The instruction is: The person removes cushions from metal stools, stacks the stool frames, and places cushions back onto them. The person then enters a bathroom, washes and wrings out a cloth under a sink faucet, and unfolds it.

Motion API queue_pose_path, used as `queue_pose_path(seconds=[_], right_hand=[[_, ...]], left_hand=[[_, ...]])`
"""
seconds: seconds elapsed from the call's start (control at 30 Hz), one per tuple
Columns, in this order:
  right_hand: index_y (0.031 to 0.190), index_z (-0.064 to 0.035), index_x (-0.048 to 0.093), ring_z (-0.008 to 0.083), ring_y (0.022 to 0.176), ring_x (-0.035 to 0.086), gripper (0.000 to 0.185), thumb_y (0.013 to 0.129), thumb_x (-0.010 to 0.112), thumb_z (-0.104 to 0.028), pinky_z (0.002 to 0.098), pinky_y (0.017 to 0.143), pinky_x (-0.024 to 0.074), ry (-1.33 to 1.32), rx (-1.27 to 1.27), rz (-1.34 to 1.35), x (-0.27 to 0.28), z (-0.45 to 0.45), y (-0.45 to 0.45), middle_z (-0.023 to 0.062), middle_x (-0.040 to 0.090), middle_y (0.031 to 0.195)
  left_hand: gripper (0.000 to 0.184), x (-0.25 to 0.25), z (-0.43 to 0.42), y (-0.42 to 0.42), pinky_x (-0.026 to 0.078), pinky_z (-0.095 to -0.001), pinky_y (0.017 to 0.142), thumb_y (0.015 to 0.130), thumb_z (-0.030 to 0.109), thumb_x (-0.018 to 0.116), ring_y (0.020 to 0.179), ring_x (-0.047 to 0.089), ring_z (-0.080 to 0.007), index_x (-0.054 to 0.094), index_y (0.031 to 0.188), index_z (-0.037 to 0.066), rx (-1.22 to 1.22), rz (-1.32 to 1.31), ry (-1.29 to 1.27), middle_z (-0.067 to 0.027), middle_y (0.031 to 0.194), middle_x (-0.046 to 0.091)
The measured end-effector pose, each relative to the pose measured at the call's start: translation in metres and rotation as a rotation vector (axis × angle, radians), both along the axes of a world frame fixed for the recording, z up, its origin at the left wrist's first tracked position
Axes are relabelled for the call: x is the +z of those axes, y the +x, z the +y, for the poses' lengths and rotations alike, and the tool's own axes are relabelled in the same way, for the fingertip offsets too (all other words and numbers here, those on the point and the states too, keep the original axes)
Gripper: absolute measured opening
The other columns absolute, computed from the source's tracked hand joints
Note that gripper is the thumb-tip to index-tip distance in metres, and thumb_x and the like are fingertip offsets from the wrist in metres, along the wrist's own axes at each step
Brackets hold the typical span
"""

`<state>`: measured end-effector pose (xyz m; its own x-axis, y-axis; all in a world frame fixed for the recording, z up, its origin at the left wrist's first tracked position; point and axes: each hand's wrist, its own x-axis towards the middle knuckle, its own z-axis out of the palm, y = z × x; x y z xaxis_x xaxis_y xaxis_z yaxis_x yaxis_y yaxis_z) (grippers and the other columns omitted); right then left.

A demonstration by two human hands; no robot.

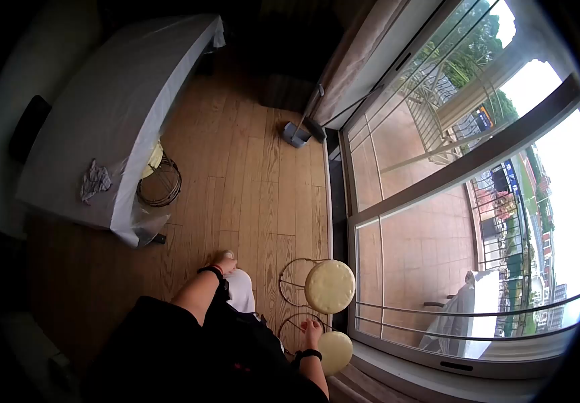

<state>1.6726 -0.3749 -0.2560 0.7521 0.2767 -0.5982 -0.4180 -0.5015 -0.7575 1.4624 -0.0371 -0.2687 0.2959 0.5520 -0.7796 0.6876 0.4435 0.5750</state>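
My left hand [225,262] is out ahead of my body with its fingers curled together. A small pale spot shows at its fingertips, too small to name. Close below it is a white, cloth-like shape [239,290] that I cannot identify. My right hand [311,330] is low on the right, fingers bent inward; whatever they hold, if anything, is hidden. It overlaps the edge of a round stool with a cream seat [335,353], and I cannot tell whether it touches. A second cream-seated stool [330,287] with thin metal legs stands just beyond.
A table under clear plastic [135,87] is at the left, with a crumpled cloth [96,181] on it. A metal-framed stool [160,183] sits by its edge. A grey dustpan [296,135] rests near the curtain. Sliding glass doors [411,181] line the right.
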Motion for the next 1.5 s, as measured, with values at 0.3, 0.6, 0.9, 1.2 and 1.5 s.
queue_pose_path(seconds=[0.3, 0.6, 0.9, 1.2, 1.5], right_hand=[[0.072, -0.0039, 0.060, 0.0157, 0.054, 0.057, 0.015, 0.075, 0.053, -0.017, 0.0285, 0.046, 0.0436, -0.340, 1.167, 0.013, -0.078, 0.131, 0.002, 0.0058, 0.060, 0.065], [0.073, -0.0025, 0.060, 0.0205, 0.055, 0.058, 0.022, 0.075, 0.052, -0.022, 0.0333, 0.049, 0.0444, -0.239, 1.344, -0.246, -0.066, 0.455, 0.060, 0.0088, 0.060, 0.064], [0.086, -0.0014, 0.058, 0.0165, 0.061, 0.062, 0.024, 0.076, 0.055, -0.022, 0.0279, 0.051, 0.0477, -0.557, 1.545, -0.106, -0.033, 0.852, 0.072, 0.0095, 0.063, 0.070], [0.083, -0.0014, 0.058, 0.0179, 0.059, 0.060, 0.016, 0.078, 0.054, -0.016, 0.0277, 0.049, 0.0469, -0.360, 2.368, -0.338, -0.026, 1.225, -0.053, 0.0111, 0.062, 0.070], [0.083, -0.0008, 0.058, 0.0165, 0.057, 0.059, 0.020, 0.079, 0.054, -0.020, 0.0277, 0.049, 0.0457, -0.677, 2.966, -0.528, -0.043, 1.308, -0.180, 0.0096, 0.062, 0.067]], left_hand=[[0.023, -0.001, 0.162, -0.071, 0.045, -0.0249, 0.046, 0.077, 0.024, 0.050, 0.062, 0.059, -0.0144, 0.058, 0.080, 0.002, 0.187, -0.185, -0.240, -0.0082, 0.076, 0.062], [0.019, -0.002, 0.323, -0.299, 0.045, -0.0308, 0.054, 0.080, 0.016, 0.046, 0.053, 0.054, -0.0169, 0.051, 0.073, -0.001, 1.022, 0.125, 0.347, -0.0089, 0.066, 0.059], [0.022, -0.091, 0.228, -0.250, 0.047, -0.0289, 0.054, 0.084, 0.015, 0.049, 0.060, 0.057, -0.0184, 0.057, 0.076, -0.003, 1.801, 0.115, 0.151, -0.0112, 0.071, 0.060], [0.019, -0.152, 0.294, 0.128, 0.042, -0.0314, 0.047, 0.075, 0.021, 0.049, 0.056, 0.053, -0.0177, 0.054, 0.077, 0.003, 2.870, -0.313, -0.423, -0.0086, 0.071, 0.058], [0.029, -0.063, 0.510, 0.237, 0.041, -0.0286, 0.058, 0.073, 0.025, 0.055, 0.068, 0.054, -0.0135, 0.059, 0.094, 0.005, 3.341, -0.429, -0.346, -0.0015, 0.078, 0.058]])
